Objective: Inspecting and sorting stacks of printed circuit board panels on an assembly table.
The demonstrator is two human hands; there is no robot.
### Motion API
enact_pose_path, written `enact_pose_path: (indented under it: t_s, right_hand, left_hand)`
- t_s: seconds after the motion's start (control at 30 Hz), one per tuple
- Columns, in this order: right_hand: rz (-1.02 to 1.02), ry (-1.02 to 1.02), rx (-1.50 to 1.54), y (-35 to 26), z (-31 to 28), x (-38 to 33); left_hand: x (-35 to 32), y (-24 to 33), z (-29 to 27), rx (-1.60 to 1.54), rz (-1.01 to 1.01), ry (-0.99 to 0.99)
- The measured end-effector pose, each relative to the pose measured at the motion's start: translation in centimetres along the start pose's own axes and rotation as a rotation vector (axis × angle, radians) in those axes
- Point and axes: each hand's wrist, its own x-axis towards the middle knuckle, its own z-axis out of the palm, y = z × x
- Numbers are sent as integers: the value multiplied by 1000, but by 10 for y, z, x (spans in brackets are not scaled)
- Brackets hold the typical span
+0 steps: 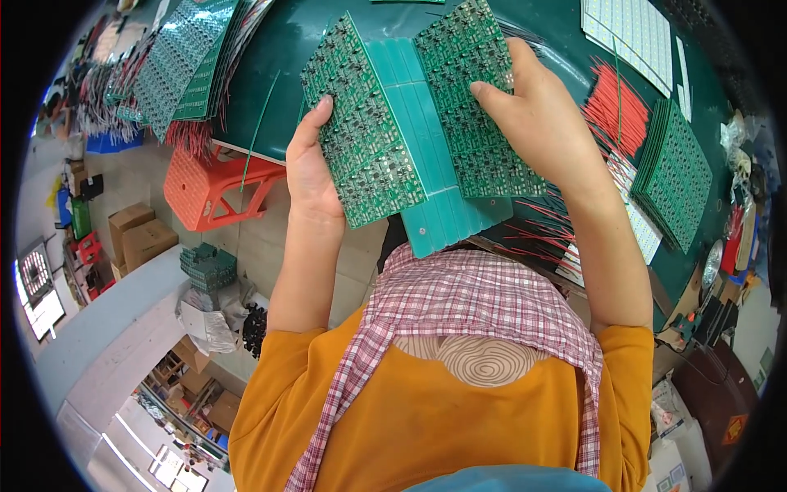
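Both hands hold up a fanned stack of green circuit boards over the dark green table (270, 57). My left hand (307, 176) grips the left board (361, 139) at its edge, thumb lying on the component side. My right hand (537, 119) presses flat on the right board (471, 98), fingers spread over it. Between the two boards, the plain teal faces of several more boards (426, 176) show, slid apart like steps. I wear an orange shirt and a checked scarf.
More green board stacks lie at the table's upper left (184, 66) and right (676, 172). Red wires (615, 107) and white panels (627, 33) sit by the right stack. An orange plastic stool (213, 189) and cardboard boxes (139, 234) stand on the floor at left.
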Motion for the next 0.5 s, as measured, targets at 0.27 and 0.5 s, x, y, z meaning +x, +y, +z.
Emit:
enact_pose_path:
  t_s: [0.27,0.5]
  right_hand:
    - [-52,37,-88,1,8,3]
    - [61,-34,247,18,9,1]
  left_hand:
    - [1,-1,5,12,-2,75]
    - [-1,-1,2,45,15,90]
